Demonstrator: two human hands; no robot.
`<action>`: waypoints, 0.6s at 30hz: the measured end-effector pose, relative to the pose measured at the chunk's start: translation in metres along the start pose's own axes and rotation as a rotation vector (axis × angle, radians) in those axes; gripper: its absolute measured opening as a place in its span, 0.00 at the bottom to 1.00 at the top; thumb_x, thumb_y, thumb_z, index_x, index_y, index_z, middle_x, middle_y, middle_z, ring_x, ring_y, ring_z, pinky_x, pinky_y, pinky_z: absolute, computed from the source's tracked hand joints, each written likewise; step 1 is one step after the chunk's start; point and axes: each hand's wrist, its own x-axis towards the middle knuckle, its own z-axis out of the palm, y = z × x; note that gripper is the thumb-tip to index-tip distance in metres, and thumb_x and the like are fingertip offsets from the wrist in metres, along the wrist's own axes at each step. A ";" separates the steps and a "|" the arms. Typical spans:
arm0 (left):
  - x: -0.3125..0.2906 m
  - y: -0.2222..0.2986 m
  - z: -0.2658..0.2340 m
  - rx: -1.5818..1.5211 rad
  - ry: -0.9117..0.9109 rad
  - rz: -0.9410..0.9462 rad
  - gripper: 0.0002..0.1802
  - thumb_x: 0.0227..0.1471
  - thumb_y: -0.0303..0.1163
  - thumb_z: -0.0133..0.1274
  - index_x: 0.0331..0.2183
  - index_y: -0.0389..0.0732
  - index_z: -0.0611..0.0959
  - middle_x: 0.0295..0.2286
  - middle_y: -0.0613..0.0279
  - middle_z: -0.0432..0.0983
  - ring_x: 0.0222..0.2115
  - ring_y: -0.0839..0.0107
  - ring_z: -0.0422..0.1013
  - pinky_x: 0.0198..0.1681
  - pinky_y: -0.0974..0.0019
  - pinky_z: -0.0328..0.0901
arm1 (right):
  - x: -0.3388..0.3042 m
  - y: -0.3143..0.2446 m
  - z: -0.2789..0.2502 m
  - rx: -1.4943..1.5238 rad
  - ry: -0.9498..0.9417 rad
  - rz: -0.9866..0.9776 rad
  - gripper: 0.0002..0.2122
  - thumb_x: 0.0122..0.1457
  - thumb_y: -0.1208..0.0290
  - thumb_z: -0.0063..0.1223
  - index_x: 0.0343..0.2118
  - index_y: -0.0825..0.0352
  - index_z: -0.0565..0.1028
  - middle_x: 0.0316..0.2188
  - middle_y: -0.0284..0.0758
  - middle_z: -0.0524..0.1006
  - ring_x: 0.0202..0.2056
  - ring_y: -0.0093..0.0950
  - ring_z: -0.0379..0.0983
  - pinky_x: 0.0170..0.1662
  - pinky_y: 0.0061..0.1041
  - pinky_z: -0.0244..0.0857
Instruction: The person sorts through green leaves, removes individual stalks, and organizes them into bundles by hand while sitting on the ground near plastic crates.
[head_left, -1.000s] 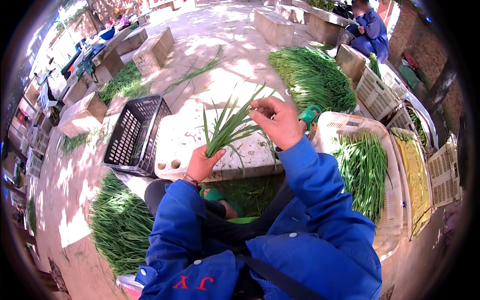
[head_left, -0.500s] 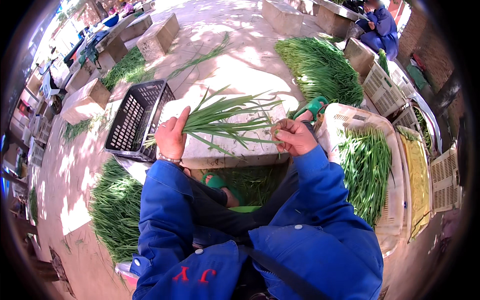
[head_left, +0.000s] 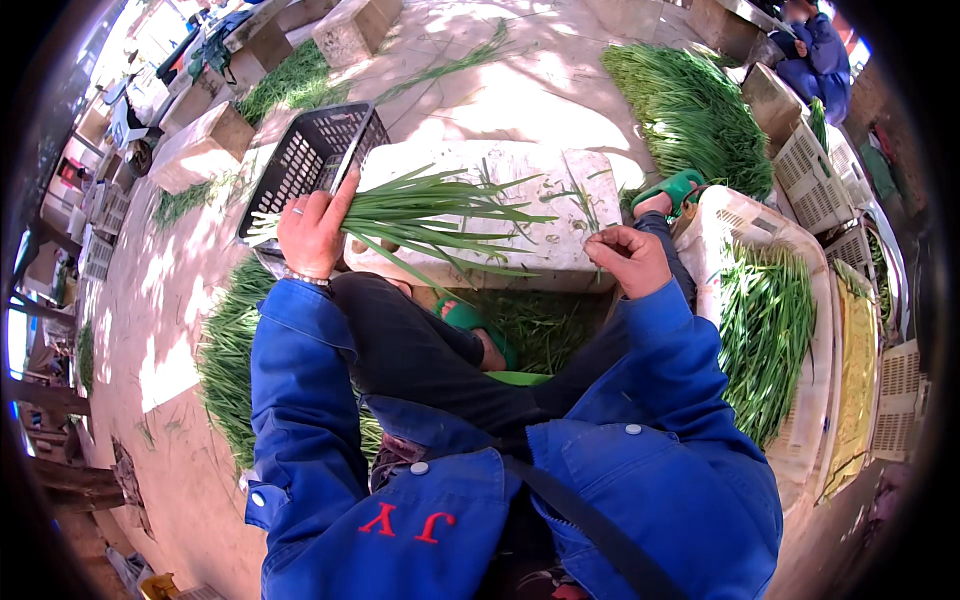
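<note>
My left hand [head_left: 312,235] is closed round a bunch of green chives [head_left: 430,212]. Their pale ends stick out to the left of the fist, and the leaves fan out to the right above a white block [head_left: 545,262]. Over the block's right end, my right hand [head_left: 632,260] has thumb and fingers pinched together, apart from the bunch. Thin green leaf scraps [head_left: 585,203] show just beyond its fingertips; whether they are in the pinch or lie on the block, I cannot make out.
Beyond my left hand stands a black plastic crate [head_left: 290,165]. A pale tub [head_left: 706,220] of chives [head_left: 765,340] is at my right. Chive heaps lie at left [head_left: 230,365] and far right [head_left: 690,115]. A person [head_left: 815,60] in blue sits at the far right.
My right hand has drawn away from the leaf tips to the right. My left hand, still round the bunch, has shifted left, and the whole view has tilted.
</note>
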 end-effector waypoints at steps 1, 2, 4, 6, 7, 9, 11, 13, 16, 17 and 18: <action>-0.001 -0.001 -0.004 0.011 -0.022 -0.002 0.29 0.34 0.26 0.51 0.45 0.53 0.77 0.19 0.70 0.62 0.20 0.72 0.64 0.24 0.70 0.60 | -0.001 -0.003 -0.001 -0.015 -0.036 -0.013 0.09 0.48 0.74 0.59 0.30 0.73 0.76 0.24 0.29 0.75 0.26 0.14 0.67 0.31 0.15 0.61; -0.001 -0.002 -0.006 0.021 -0.039 -0.004 0.29 0.34 0.26 0.51 0.45 0.53 0.77 0.19 0.70 0.62 0.20 0.72 0.64 0.24 0.70 0.60 | -0.001 -0.003 -0.002 -0.033 -0.050 -0.006 0.08 0.48 0.74 0.58 0.30 0.73 0.76 0.24 0.29 0.76 0.27 0.15 0.68 0.31 0.15 0.62; -0.003 -0.004 -0.004 0.030 -0.025 0.006 0.29 0.35 0.26 0.51 0.45 0.54 0.76 0.18 0.70 0.62 0.20 0.73 0.64 0.24 0.70 0.60 | -0.003 -0.002 -0.004 -0.069 -0.080 0.009 0.08 0.48 0.75 0.58 0.30 0.72 0.76 0.25 0.30 0.76 0.28 0.15 0.69 0.33 0.15 0.63; -0.005 -0.004 -0.003 0.034 -0.023 0.001 0.29 0.35 0.25 0.51 0.45 0.54 0.76 0.18 0.70 0.62 0.19 0.73 0.64 0.24 0.70 0.60 | -0.005 -0.001 0.002 -0.028 -0.067 -0.031 0.07 0.49 0.76 0.57 0.31 0.72 0.76 0.26 0.31 0.76 0.30 0.16 0.70 0.35 0.16 0.64; -0.007 -0.004 -0.004 0.027 -0.025 -0.014 0.29 0.34 0.26 0.52 0.45 0.54 0.76 0.18 0.69 0.62 0.20 0.71 0.63 0.24 0.69 0.60 | -0.005 -0.001 0.004 -0.007 -0.060 -0.051 0.07 0.49 0.76 0.56 0.31 0.72 0.76 0.27 0.31 0.77 0.31 0.16 0.70 0.36 0.16 0.64; -0.010 -0.003 -0.003 0.009 -0.025 -0.044 0.30 0.33 0.26 0.55 0.45 0.54 0.77 0.18 0.66 0.61 0.20 0.68 0.63 0.24 0.67 0.60 | -0.005 0.000 0.005 -0.038 -0.088 -0.054 0.06 0.49 0.78 0.56 0.31 0.72 0.76 0.29 0.32 0.77 0.32 0.17 0.71 0.37 0.16 0.65; -0.014 -0.003 -0.004 0.016 -0.044 -0.071 0.30 0.33 0.26 0.55 0.45 0.54 0.77 0.18 0.66 0.61 0.20 0.68 0.63 0.25 0.67 0.61 | -0.006 0.000 0.005 -0.045 -0.127 -0.046 0.06 0.49 0.79 0.56 0.31 0.72 0.76 0.30 0.32 0.77 0.33 0.17 0.70 0.38 0.17 0.64; -0.017 -0.005 -0.003 0.021 -0.028 -0.075 0.30 0.33 0.25 0.54 0.45 0.54 0.77 0.18 0.67 0.61 0.20 0.69 0.63 0.24 0.67 0.61 | -0.007 0.002 0.003 -0.030 -0.180 -0.027 0.06 0.49 0.79 0.55 0.31 0.73 0.76 0.33 0.31 0.76 0.35 0.17 0.69 0.38 0.17 0.63; -0.024 -0.008 -0.002 0.020 0.013 -0.098 0.30 0.34 0.25 0.52 0.45 0.55 0.77 0.17 0.69 0.61 0.19 0.72 0.63 0.22 0.68 0.60 | -0.006 0.007 0.005 -0.072 -0.163 -0.052 0.07 0.47 0.80 0.57 0.31 0.72 0.76 0.29 0.32 0.77 0.32 0.17 0.71 0.37 0.17 0.65; -0.026 -0.009 -0.004 0.019 0.001 -0.133 0.30 0.34 0.26 0.53 0.45 0.55 0.77 0.17 0.68 0.60 0.18 0.71 0.63 0.21 0.68 0.60 | -0.006 0.009 0.005 -0.087 -0.163 -0.020 0.07 0.47 0.79 0.56 0.31 0.72 0.76 0.28 0.32 0.77 0.32 0.17 0.71 0.37 0.17 0.65; -0.028 -0.011 -0.007 0.020 -0.011 -0.170 0.30 0.34 0.26 0.53 0.45 0.55 0.77 0.17 0.67 0.60 0.18 0.71 0.63 0.21 0.67 0.60 | -0.006 0.012 0.005 -0.102 -0.165 0.011 0.07 0.47 0.79 0.56 0.31 0.71 0.76 0.28 0.32 0.77 0.32 0.17 0.71 0.37 0.17 0.65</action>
